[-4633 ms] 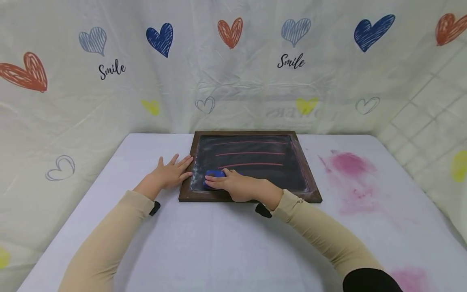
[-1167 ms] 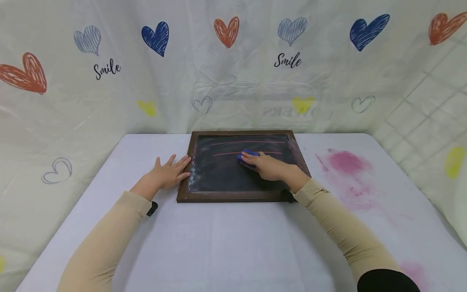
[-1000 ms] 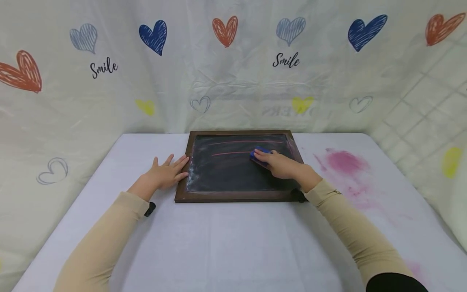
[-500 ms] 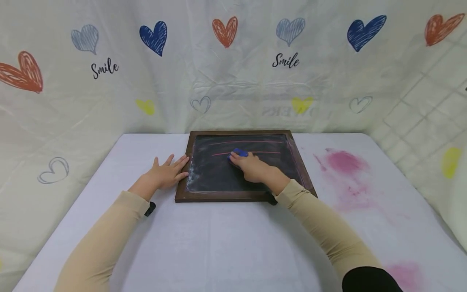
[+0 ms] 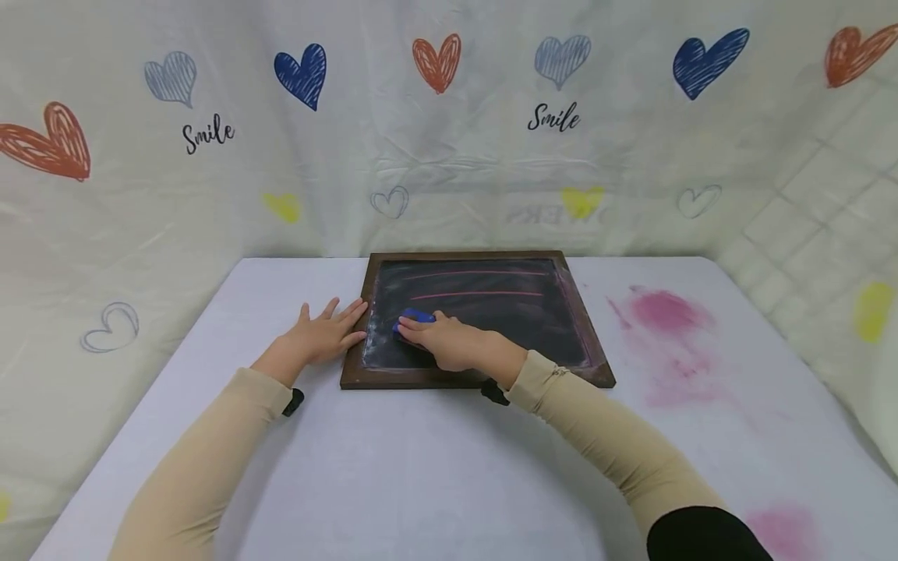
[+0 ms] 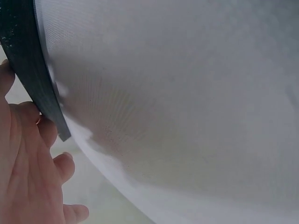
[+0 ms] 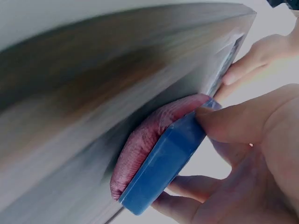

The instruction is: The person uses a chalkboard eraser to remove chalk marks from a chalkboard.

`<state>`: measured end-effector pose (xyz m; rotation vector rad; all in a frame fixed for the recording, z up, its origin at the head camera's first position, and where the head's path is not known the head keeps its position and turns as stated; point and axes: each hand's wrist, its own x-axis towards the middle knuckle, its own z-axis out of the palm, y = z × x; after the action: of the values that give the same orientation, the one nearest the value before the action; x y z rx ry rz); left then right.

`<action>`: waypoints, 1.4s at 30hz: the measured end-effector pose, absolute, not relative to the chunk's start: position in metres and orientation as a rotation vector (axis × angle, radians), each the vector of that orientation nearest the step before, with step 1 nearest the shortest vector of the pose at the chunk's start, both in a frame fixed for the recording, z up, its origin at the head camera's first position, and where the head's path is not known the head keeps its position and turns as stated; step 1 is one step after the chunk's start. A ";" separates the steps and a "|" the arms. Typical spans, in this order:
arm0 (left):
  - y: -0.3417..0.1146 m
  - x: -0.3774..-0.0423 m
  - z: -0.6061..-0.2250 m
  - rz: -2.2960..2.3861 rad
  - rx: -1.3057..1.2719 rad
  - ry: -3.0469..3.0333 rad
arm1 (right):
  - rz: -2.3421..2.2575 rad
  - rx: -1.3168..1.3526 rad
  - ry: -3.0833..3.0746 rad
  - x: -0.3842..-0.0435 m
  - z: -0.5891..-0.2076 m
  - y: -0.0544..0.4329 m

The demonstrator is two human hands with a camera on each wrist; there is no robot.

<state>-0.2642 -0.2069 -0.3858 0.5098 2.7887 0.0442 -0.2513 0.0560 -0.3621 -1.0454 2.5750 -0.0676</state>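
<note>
A framed chalkboard [image 5: 515, 331] lies flat on the white table, with two pink chalk lines [image 5: 477, 294] across its upper half. My right hand [image 5: 452, 343] grips a blue chalkboard eraser [image 5: 418, 315] over the lower left of the board. In the right wrist view, thumb and fingers hold the eraser's blue back [image 7: 163, 163], its pinkish pad [image 7: 142, 147] against the dark surface. My left hand [image 5: 314, 338] has its fingers spread, their tips touching the board's left wooden frame. The left wrist view shows several fingers [image 6: 46, 130] beside the frame edge [image 6: 35, 70].
A white cloth covers the table [image 5: 393, 467]. Pink smudges [image 5: 669, 312] stain it right of the board, with another stain [image 5: 786, 530] near the front right. Behind hangs a pale curtain [image 5: 484, 132] printed with hearts.
The right hand swept the eraser right, then back left and lower. The lowest of the three pink lines seen 4.6 s ago is gone. My left hand stays at the frame.
</note>
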 end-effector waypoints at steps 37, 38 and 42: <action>-0.209 -0.267 -0.388 0.016 0.510 2.797 | -0.162 -0.647 2.734 -0.289 -0.364 0.153; -0.208 -0.266 -0.388 0.021 0.511 2.797 | -0.143 -0.653 2.719 -0.289 -0.364 0.146; -0.206 -0.266 -0.387 0.032 0.510 2.790 | -0.071 -0.703 2.666 -0.286 -0.362 0.115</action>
<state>-0.2657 -0.2060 -0.3870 0.5103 2.7901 0.0316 -0.2860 0.1150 -0.3620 -0.7029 2.6662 -0.0707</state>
